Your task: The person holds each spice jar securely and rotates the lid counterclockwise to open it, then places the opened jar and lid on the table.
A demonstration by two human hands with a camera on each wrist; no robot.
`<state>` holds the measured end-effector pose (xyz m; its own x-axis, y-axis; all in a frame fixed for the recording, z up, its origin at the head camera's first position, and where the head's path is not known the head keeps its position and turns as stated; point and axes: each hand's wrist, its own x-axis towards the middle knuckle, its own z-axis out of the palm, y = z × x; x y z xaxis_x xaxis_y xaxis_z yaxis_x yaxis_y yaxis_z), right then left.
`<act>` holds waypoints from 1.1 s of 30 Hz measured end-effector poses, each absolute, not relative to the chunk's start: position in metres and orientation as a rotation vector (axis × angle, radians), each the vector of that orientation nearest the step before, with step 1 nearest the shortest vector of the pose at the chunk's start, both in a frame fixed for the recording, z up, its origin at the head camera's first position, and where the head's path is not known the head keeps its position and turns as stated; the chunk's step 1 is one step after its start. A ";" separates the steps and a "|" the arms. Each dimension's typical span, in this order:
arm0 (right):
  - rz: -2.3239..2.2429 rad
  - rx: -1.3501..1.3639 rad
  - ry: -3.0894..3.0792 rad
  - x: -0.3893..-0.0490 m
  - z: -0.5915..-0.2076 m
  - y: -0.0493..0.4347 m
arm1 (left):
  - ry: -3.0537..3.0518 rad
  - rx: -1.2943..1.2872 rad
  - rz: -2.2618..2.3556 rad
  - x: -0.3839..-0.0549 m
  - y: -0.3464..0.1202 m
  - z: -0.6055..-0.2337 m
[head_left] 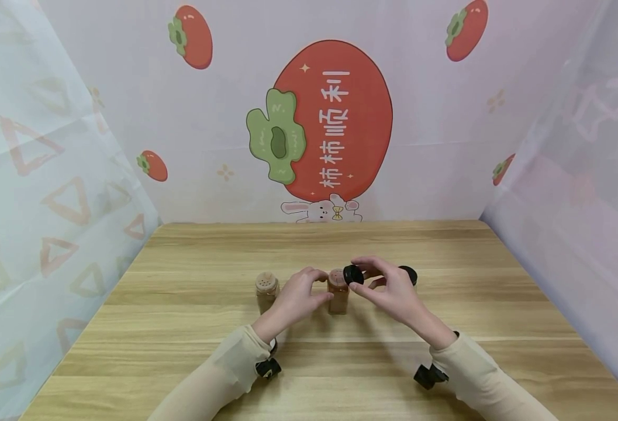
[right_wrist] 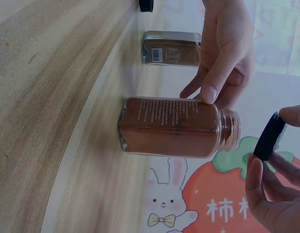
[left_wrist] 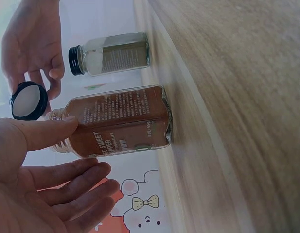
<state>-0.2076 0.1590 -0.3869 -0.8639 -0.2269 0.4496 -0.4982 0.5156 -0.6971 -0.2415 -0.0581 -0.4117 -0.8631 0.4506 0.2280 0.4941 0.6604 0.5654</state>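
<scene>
A glass spice jar of red-brown powder (head_left: 338, 299) stands upright on the table with its perforated shaker top uncovered; its label partly reads "sweet pepper" in the left wrist view. My right hand (head_left: 393, 289) pinches a black screw cap (head_left: 353, 275) between thumb and fingers, tilted just beside the jar's mouth. The cap's pale inner side faces the left wrist camera. On the jar's other side is my left hand (head_left: 300, 295), thumb (left_wrist: 60, 128) at the shoulder of the glass and the other fingers loosely extended close to it.
Left of the left hand stands another uncapped spice jar (head_left: 267, 285) with tan contents. A third jar (left_wrist: 111, 54), black-capped, is behind the right hand. A black cap (right_wrist: 146, 5) lies near the left wrist. Printed cloth walls (head_left: 424, 175) border the wooden table (head_left: 193, 257).
</scene>
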 end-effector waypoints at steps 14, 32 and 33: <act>1.328 0.619 -2.494 -0.201 -0.385 0.161 | -2.815 -0.790 -0.988 -0.242 -0.057 -0.409; 1.435 0.657 -2.556 -0.194 -0.390 0.166 | -2.815 -0.797 -0.993 -0.241 -0.057 -0.412; 1.436 0.656 -2.564 -0.193 -0.389 0.166 | -2.815 -0.797 -0.991 -0.241 -0.057 -0.412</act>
